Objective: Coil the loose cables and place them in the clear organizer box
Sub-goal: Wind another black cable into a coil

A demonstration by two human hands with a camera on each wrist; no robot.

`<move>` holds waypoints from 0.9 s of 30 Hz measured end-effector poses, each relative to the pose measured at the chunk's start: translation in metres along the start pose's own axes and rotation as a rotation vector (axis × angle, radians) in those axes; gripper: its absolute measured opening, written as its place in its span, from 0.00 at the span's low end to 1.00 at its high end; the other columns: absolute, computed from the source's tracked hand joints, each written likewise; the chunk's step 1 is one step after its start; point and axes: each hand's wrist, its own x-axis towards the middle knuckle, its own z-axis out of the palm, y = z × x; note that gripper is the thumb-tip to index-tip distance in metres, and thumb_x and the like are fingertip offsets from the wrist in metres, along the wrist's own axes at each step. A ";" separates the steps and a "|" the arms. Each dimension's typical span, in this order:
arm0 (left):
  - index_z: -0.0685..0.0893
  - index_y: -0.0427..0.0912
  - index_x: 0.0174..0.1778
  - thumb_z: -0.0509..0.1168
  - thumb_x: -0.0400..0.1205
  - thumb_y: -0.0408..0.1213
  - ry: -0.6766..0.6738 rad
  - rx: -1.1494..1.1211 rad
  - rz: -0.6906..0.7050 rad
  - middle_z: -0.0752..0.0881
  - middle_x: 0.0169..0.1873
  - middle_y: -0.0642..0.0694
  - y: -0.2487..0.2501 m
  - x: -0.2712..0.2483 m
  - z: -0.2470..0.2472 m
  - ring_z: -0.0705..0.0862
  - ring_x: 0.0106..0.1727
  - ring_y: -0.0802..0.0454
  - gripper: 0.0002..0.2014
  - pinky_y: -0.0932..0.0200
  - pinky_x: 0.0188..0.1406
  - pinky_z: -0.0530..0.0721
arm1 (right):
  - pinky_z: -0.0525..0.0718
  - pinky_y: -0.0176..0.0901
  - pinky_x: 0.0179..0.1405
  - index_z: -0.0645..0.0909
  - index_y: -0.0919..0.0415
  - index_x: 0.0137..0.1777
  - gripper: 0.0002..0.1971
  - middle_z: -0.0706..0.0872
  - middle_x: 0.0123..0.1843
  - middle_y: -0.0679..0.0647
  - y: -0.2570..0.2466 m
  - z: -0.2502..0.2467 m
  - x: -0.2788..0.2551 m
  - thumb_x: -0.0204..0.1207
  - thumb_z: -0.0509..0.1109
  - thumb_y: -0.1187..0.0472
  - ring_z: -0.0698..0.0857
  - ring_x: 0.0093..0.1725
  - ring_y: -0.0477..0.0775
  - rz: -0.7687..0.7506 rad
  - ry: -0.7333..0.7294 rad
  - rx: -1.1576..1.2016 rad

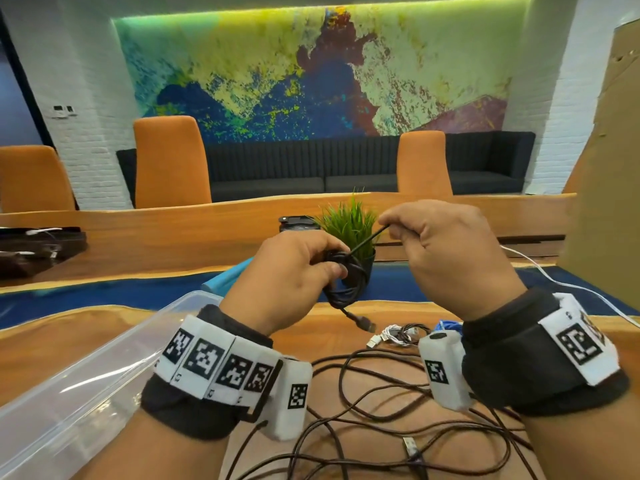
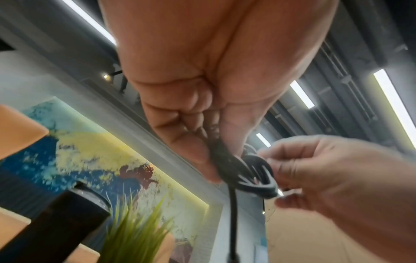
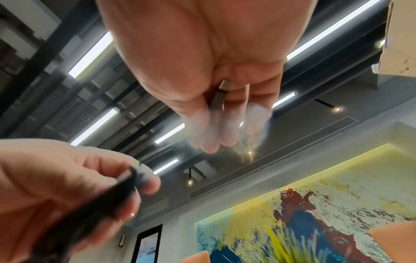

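Loose brown cables [image 1: 398, 403] are lying nearest; left hand [image 1: 291, 275] is gripping a coiled black cable [image 1: 348, 278], right hand [image 1: 446, 251] pinching its free end.

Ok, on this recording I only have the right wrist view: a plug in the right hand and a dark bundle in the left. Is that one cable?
Observer: Yes. In the head view the black cable runs taut from the coil in the left hand up to the pinch of the right hand.
Operator: Is its other end free?
Observer: Its other plug dangles below the coil, just above the table.
Operator: Where's the box?
Observer: The clear organizer box lies beside the left wrist; I see no cable in it.
Operator: Anything left to coil?
Observer: Loose brown cables sprawl on the table beneath both wrists.
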 end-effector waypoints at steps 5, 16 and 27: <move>0.88 0.39 0.56 0.67 0.83 0.25 -0.046 -0.409 -0.042 0.92 0.39 0.46 0.008 -0.003 -0.003 0.92 0.42 0.53 0.09 0.61 0.40 0.88 | 0.79 0.54 0.52 0.88 0.47 0.52 0.09 0.82 0.50 0.47 0.000 0.010 -0.002 0.82 0.66 0.55 0.76 0.54 0.51 0.086 -0.307 -0.094; 0.91 0.46 0.54 0.72 0.79 0.28 0.001 -0.419 0.100 0.93 0.48 0.47 0.002 0.000 -0.006 0.90 0.53 0.52 0.11 0.55 0.55 0.87 | 0.68 0.36 0.25 0.85 0.61 0.46 0.04 0.82 0.34 0.53 -0.019 0.011 -0.002 0.78 0.69 0.63 0.75 0.26 0.44 0.881 -0.347 1.240; 0.91 0.48 0.52 0.71 0.79 0.36 0.308 -0.298 0.234 0.91 0.44 0.50 0.011 -0.001 0.008 0.90 0.48 0.50 0.08 0.46 0.47 0.90 | 0.75 0.53 0.46 0.85 0.63 0.40 0.18 0.83 0.44 0.56 -0.030 0.006 -0.006 0.69 0.76 0.45 0.85 0.49 0.56 0.700 -0.516 1.467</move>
